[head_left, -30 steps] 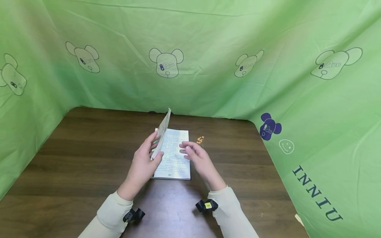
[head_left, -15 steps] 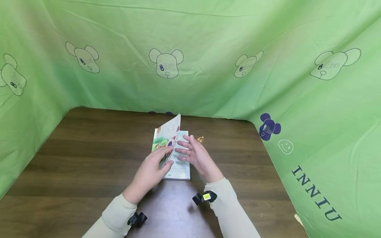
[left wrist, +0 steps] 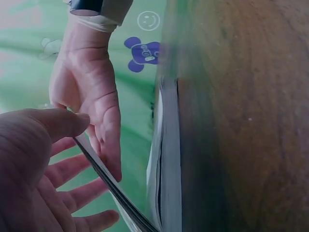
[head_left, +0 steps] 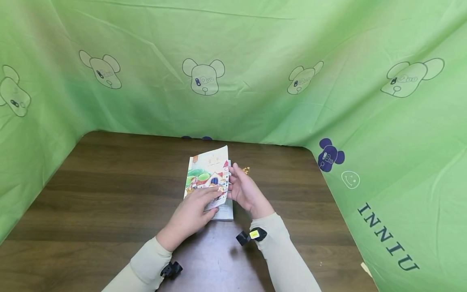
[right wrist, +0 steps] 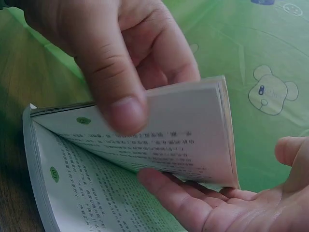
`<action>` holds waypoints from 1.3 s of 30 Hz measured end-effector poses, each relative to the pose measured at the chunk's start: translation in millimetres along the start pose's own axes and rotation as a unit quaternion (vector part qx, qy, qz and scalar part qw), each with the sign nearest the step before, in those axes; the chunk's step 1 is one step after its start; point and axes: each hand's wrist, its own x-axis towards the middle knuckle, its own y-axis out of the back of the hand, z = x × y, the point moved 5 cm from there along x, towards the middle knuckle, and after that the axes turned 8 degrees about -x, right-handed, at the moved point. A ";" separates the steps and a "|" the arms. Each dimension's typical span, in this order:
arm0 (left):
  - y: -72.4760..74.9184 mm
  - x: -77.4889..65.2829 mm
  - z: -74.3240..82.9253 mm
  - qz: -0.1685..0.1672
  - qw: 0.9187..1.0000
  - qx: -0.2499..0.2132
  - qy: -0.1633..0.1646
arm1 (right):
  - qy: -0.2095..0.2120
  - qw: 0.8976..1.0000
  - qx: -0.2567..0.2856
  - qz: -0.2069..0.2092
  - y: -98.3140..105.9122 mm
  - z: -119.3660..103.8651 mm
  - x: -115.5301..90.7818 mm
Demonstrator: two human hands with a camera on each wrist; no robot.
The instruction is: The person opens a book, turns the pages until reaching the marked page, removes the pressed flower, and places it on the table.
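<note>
A paperback book (head_left: 205, 172) with an illustrated cover lies partly open on the brown table (head_left: 138, 178). My left hand (head_left: 192, 211) holds the raised cover and front pages, fingers over the cover and thumb on the inner side. In the right wrist view, printed text shows on the lifted pages (right wrist: 193, 111) and on the lower page (right wrist: 72, 169). My right hand (head_left: 249, 192) is at the book's right side, palm facing it. Its fingers (right wrist: 178, 198) extend to the free edge of the lifted section, and its thumb stands apart.
Small orange-brown pieces (head_left: 247, 170) lie on the table just beyond my right hand. A green cloth (head_left: 255, 109) with printed bear heads hangs around the back and sides of the table. A small pale item (head_left: 366, 269) lies at the right edge.
My left hand has swung the lifted cover and pages rightward and down, so the illustrated cover faces up. My right hand has moved its fingers to the edge of the lifted section.
</note>
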 end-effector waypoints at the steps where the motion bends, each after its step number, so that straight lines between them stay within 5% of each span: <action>1: -1.1 -0.2 -0.3 -0.006 1.000 0.007 0.001 | 0.001 1.000 0.002 0.002 0.7 0.2 0.2; 11: -4.4 -6.3 -10.3 -0.044 0.998 0.033 0.017 | 0.002 1.000 -0.002 0.023 4.1 1.4 -0.5; 18: 2.3 -14.6 -24.4 -0.066 0.993 0.066 0.067 | 0.002 0.999 -0.011 0.034 6.5 4.3 1.2; 30: 9.9 -23.6 -41.9 -0.101 0.986 0.082 0.105 | 0.000 0.998 -0.034 0.047 15.0 10.7 4.7; 39: 8.3 -24.0 -43.9 -0.109 0.985 0.086 0.102 | -0.012 0.995 -0.072 0.063 20.1 14.0 1.2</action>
